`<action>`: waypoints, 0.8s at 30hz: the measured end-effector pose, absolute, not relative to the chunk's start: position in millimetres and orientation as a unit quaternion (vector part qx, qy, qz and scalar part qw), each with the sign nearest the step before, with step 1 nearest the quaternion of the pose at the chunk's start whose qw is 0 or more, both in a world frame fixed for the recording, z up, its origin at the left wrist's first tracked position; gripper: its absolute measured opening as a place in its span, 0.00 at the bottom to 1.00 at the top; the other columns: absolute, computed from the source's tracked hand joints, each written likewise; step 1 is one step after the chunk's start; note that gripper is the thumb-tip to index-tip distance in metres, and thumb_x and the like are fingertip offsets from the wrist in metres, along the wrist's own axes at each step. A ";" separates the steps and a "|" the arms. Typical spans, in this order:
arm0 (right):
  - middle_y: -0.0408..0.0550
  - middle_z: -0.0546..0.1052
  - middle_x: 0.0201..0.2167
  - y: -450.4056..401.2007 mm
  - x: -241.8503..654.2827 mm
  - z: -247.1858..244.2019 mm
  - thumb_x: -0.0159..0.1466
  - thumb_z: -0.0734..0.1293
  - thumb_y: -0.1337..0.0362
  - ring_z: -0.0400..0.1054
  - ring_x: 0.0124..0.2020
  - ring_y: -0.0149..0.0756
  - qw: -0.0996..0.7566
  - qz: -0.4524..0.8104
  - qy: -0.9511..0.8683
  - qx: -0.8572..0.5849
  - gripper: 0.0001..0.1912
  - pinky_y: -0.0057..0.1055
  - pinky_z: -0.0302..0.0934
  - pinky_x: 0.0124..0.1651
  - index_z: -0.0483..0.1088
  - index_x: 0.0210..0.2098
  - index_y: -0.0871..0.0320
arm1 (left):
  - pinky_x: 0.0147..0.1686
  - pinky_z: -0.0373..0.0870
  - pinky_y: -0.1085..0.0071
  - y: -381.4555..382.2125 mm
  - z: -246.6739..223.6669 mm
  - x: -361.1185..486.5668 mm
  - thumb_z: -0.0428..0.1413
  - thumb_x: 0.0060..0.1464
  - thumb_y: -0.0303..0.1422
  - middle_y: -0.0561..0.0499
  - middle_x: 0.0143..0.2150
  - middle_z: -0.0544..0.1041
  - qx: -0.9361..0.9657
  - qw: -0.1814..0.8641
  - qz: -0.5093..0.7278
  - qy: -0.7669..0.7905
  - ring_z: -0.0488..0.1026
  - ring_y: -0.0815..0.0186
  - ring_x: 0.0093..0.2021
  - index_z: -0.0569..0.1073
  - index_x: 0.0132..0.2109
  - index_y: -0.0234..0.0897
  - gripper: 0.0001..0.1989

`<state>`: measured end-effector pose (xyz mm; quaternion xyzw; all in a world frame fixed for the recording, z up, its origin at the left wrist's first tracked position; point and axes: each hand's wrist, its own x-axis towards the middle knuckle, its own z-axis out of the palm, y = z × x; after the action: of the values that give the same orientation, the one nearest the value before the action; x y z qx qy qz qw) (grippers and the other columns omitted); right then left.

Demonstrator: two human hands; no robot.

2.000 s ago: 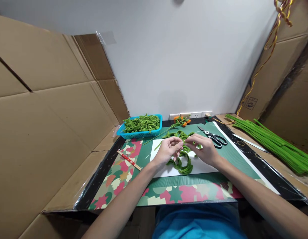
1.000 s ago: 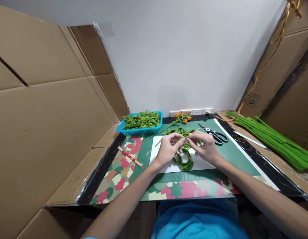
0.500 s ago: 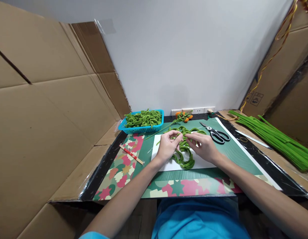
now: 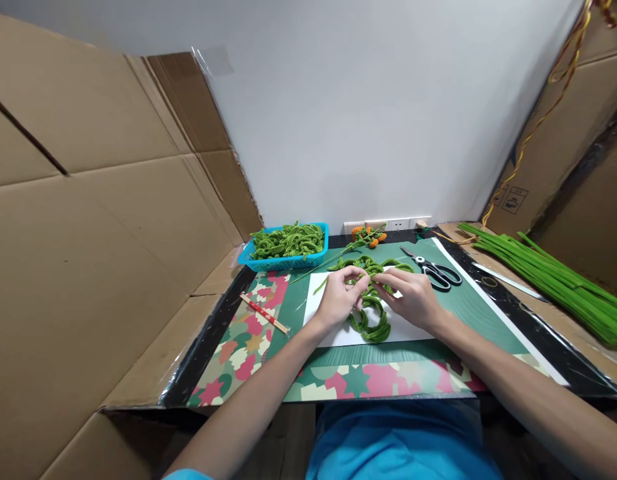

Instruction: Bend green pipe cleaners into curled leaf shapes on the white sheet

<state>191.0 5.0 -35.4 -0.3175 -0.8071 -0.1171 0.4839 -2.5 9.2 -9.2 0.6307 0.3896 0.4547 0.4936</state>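
Note:
My left hand [image 4: 342, 293] and my right hand [image 4: 407, 293] meet above a white sheet of paper [image 4: 333, 339]. Thumb and fingers of each are pinched at a short green pipe cleaner [image 4: 370, 279], largely covered by the fingertips. Beneath and around them lie curled green pipe cleaner pieces [image 4: 378, 332], some bent into loops on the near part of the paper and others behind the fingers. Black-handled scissors [image 4: 441, 275] rest right of my right hand, blades pointing away to the left.
At back left stands a blue basket [image 4: 288, 263] heaped with curled green pieces. An orange-flowered stem [image 4: 372, 236] lies near the wall sockets [image 4: 399, 227]. Long green pipe cleaners [image 4: 553, 283] are bundled at right. A red-wrapped chopstick packet [image 4: 264, 313] is at left. Cardboard walls [image 4: 113, 220] flank the table.
The fingertips of both hands have drawn closer together, and my right fingers have bent inward at the pipe cleaner. The view has tilted slightly; other objects stay in place.

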 end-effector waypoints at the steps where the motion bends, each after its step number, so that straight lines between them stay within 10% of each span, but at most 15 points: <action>1: 0.45 0.82 0.33 4.7 191.7 -34.7 0.73 0.68 0.68 0.74 0.27 0.30 0.492 -0.121 -0.801 -0.320 0.04 0.27 0.61 0.30 0.77 0.42 0.56 | 0.13 0.56 0.77 9.7 -8.9 -2.6 0.67 0.55 0.48 0.56 0.28 0.72 0.620 0.510 0.454 0.386 0.67 0.74 0.16 0.75 0.41 0.34 0.21; 16: 0.50 0.84 0.39 4.6 202.7 -29.9 0.75 0.66 0.66 0.78 0.36 0.34 0.486 -0.155 -0.813 -0.280 0.08 0.28 0.66 0.37 0.79 0.44 0.56 | 0.12 0.54 0.80 7.3 -4.5 -5.6 0.68 0.56 0.45 0.55 0.30 0.74 0.591 0.596 0.415 0.351 0.69 0.75 0.16 0.75 0.41 0.34 0.19; 24: 0.40 0.66 0.19 0.1 182.2 -17.3 0.63 0.74 0.50 0.55 0.17 0.26 0.487 0.550 -0.586 -0.342 0.19 0.26 0.48 0.18 0.73 0.28 0.59 | 0.23 0.65 0.74 1.3 -3.3 -6.1 0.61 0.62 0.38 0.53 0.32 0.76 0.735 0.353 0.432 0.385 0.70 0.71 0.22 0.75 0.41 0.37 0.09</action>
<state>182.2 0.1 -17.3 -0.3416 -0.5863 0.5498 0.4871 -6.1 1.3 -3.3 0.7349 0.3849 0.4323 0.3533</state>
